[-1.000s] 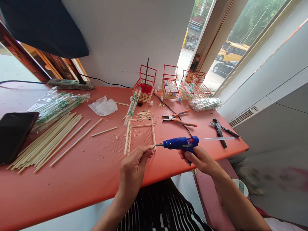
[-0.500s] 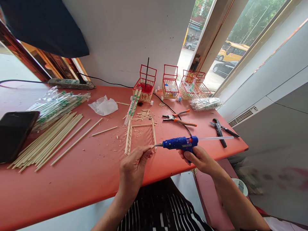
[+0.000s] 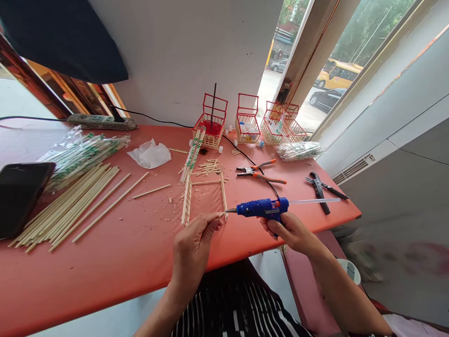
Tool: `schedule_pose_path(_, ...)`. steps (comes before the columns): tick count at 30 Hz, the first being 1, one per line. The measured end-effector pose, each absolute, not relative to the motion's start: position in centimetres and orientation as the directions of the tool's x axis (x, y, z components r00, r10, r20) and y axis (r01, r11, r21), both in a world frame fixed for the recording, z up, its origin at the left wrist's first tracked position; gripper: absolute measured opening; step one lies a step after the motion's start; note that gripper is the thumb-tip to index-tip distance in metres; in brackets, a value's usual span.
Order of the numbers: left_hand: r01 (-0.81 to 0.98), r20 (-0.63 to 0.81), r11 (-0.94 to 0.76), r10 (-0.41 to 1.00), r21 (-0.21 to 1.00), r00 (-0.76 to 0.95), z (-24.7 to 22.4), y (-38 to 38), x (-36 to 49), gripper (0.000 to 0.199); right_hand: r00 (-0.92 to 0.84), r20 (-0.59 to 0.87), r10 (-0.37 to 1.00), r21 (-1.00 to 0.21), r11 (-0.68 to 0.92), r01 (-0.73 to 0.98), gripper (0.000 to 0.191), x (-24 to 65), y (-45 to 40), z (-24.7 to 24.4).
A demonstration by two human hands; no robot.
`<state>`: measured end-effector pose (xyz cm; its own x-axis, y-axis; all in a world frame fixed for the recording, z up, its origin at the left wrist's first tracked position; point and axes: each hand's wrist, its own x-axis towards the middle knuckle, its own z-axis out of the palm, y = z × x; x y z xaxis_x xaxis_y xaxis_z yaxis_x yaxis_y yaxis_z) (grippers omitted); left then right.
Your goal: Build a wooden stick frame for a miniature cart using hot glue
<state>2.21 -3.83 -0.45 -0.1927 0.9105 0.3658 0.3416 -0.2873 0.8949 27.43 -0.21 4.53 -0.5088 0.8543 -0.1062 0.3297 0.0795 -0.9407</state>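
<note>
My right hand [image 3: 291, 230] is closed round the handle of a blue glue gun [image 3: 257, 208], with a clear glue stick [image 3: 314, 201] poking out of its back. Its metal nozzle points left, right at the fingertips of my left hand [image 3: 196, 238]. Those fingers are pinched together; a tiny pale end shows at the tip, but most of whatever they hold is hidden. Just beyond my left hand, a frame of short wooden sticks [image 3: 187, 201] lies on the red table [image 3: 140, 262].
Loose wooden sticks [image 3: 75, 201] and a phone [image 3: 23, 196] lie at left. Orange-handled pliers [image 3: 261, 172] and black-handled pliers [image 3: 320, 192] rest at right. Small red-rimmed stick baskets [image 3: 247, 124] stand along the wall. A black cord [image 3: 268, 185] runs to the glue gun.
Both hands and the glue gun hold nearly the same position. The whole view has shifted very slightly.
</note>
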Motion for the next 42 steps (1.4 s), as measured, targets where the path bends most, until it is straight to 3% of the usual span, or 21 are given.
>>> schedule_pose_path(42,0.299,0.337,-0.273,0.923,0.914,-0.188,-0.81,-3.78,2.12,0.022,-0.513,-0.104,0.852,-0.922,0.112,0.371,0.041,27.46,-0.32,4.94)
